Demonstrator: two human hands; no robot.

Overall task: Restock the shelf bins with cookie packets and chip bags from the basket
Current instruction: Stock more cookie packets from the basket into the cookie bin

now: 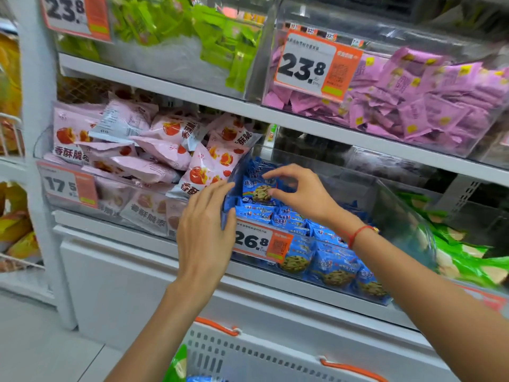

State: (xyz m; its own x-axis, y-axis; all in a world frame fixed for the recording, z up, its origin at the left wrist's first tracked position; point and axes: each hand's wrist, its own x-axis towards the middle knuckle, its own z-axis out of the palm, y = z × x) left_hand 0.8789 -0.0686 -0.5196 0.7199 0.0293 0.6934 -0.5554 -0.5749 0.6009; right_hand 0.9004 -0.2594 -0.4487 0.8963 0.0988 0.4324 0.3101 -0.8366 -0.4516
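A clear shelf bin (396,216) at mid height holds several blue cookie packets (333,266). My right hand (300,191) reaches into it and pinches one blue cookie packet (259,191) between thumb and fingers at the bin's back left. My left hand (206,227) lies with straight fingers against the bin's left wall, next to the pink bags. The white basket (264,362) with orange handles sits at the bottom edge; a green bag (177,365) and a blue packet (203,379) show inside it.
Left of the blue bin, a bin of pink chip bags (143,161) is heaped high. A green-packet bin (468,260) stands to the right. The shelf above carries green packets (214,37) and purple packets (429,100). Price tags hang on the bin fronts.
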